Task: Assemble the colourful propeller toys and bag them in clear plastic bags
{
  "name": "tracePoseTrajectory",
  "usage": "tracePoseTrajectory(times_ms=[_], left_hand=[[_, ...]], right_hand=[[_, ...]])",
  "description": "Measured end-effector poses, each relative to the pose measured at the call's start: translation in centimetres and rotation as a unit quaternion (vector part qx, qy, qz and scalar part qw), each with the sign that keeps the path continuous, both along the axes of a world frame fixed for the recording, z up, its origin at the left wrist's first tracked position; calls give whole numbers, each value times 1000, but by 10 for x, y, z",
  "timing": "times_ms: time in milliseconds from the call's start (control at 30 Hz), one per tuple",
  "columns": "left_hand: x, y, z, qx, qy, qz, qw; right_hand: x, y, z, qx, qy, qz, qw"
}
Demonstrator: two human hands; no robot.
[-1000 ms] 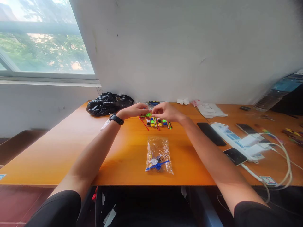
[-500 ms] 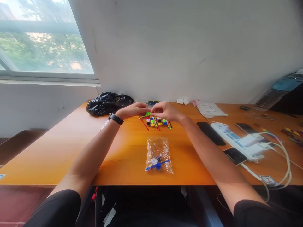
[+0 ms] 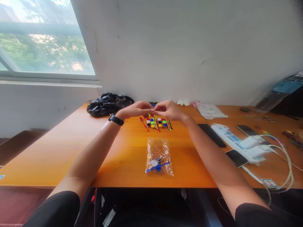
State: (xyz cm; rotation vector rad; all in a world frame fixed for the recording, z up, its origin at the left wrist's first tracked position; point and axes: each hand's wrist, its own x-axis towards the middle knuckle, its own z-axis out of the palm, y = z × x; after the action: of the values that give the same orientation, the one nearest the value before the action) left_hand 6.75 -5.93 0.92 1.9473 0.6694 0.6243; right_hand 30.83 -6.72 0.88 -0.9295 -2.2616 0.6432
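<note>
My left hand (image 3: 138,109) and my right hand (image 3: 169,110) meet fingertip to fingertip over the far part of the desk. Both are closed in a pinch; whatever sits between the fingers is hidden or too small to name. Just below them lie several small round plastic pieces (image 3: 160,122) in red, white, blue, green, yellow and black, with thin coloured arrow-shaped sticks (image 3: 169,124) among them. A red stick (image 3: 145,125) lies at their left. Nearer to me is a clear plastic bag (image 3: 158,146) containing a blue arrow-shaped stick (image 3: 163,165) and a white disc (image 3: 154,162).
A black plastic bag (image 3: 109,104) sits at the back left of the wooden desk (image 3: 59,151). On the right are a dark phone (image 3: 211,135), a white power strip (image 3: 228,138) with chargers and loose cables, and a large water bottle (image 3: 272,94). White papers (image 3: 210,110) lie by the wall.
The green arrow-shaped piece seen between my hands earlier no longer shows clearly. My fingertips have come together, the right hand shifting slightly. The view has tilted a little.
</note>
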Motion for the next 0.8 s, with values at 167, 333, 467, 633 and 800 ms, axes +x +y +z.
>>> tracePoseTrajectory(times_ms=[167, 333, 467, 633, 800], left_hand=[[6, 0, 0, 48, -9, 28, 998], [8, 3, -1, 101, 2, 57, 993], [9, 4, -1, 124, -14, 78, 989], [16, -2, 1, 118, -67, 103, 985], [12, -4, 7, 87, -146, 90, 981]], right_hand=[[1, -6, 7, 4, 8, -16, 1000], [6, -8, 14, 12, -5, -13, 1000], [13, -6, 17, 23, 0, -14, 1000], [18, -4, 22, 34, 39, -26, 998], [22, -9, 30, 22, 51, -31, 998]])
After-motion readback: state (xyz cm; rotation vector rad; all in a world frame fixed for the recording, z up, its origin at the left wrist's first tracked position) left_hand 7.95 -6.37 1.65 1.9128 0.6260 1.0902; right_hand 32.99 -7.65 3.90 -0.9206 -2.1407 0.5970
